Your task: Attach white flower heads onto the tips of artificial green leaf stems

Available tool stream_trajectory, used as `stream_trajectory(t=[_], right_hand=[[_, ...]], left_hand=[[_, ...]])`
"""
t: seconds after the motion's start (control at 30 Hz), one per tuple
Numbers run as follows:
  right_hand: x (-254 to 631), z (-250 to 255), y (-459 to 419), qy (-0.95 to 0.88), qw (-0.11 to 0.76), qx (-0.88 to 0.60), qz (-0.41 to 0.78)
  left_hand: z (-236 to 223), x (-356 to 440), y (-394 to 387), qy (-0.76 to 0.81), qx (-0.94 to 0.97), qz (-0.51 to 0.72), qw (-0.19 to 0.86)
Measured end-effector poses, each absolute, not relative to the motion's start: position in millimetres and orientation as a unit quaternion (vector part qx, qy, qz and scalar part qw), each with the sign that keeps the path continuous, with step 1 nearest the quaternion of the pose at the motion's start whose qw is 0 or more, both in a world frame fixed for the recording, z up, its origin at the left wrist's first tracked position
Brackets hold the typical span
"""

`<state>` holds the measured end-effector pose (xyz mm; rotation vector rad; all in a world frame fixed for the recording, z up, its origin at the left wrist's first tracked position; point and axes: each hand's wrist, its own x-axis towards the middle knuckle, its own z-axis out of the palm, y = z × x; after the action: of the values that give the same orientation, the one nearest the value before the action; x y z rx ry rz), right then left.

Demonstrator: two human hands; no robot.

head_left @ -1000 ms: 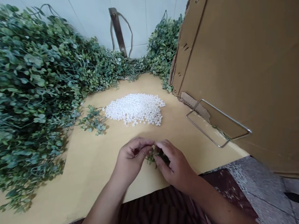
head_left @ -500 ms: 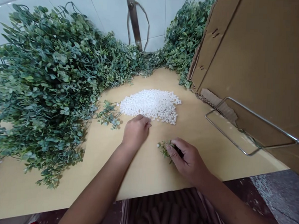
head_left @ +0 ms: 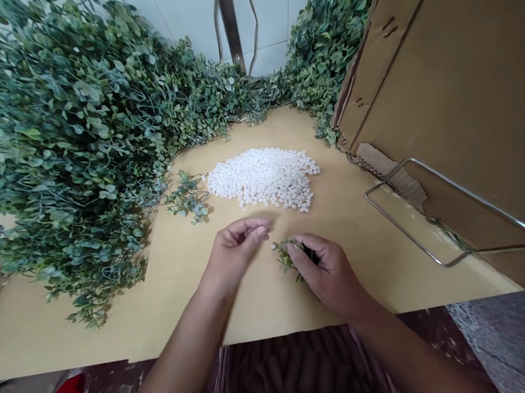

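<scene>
A small sprig of artificial greenery (head_left: 283,253) with a white tip is pinched in my right hand (head_left: 329,270), just above the tan work surface (head_left: 252,301). To its left, my left hand (head_left: 236,248) is closed, thumb against forefinger; whatever sits between those fingertips is too small or hidden to make out. Beyond both hands lies a heap of small white plastic pieces (head_left: 263,176). Left of the heap, a loose green sprig (head_left: 187,195) rests on the surface, with a white piece near its end.
Thick bunches of artificial foliage (head_left: 80,140) fill the left side and run along the tiled wall (head_left: 271,21). More foliage (head_left: 327,53) hangs at the back right. A big cardboard box (head_left: 461,101) stands on the right, with a bent metal wire frame (head_left: 414,239) before it.
My left hand has drawn back from the near edge of the white heap and turned, thumb now showing, closer to the sprig. My right hand keeps its hold on the sprig. The view has shifted slightly.
</scene>
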<state>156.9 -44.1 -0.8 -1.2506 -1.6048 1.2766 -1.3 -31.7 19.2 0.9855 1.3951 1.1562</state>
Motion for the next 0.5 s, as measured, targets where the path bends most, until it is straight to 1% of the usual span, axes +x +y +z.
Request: stream_trajectory(t=[0.17,0.4,0.5], right_hand=[[152,-1,-45,-0.613,0.351,-0.484,0.517],[148,-2,-44,-0.616,0.363,-0.495,0.493],[147,-2,-45,-0.634,0.376,-0.503,0.451]], left_hand=[[11,8,-46,0.541,0.334,0.499,0.589],[3,7,-47,0.537,0.288,0.493,0.622],[2,7,-47,0.537,0.282,0.491,0.625]])
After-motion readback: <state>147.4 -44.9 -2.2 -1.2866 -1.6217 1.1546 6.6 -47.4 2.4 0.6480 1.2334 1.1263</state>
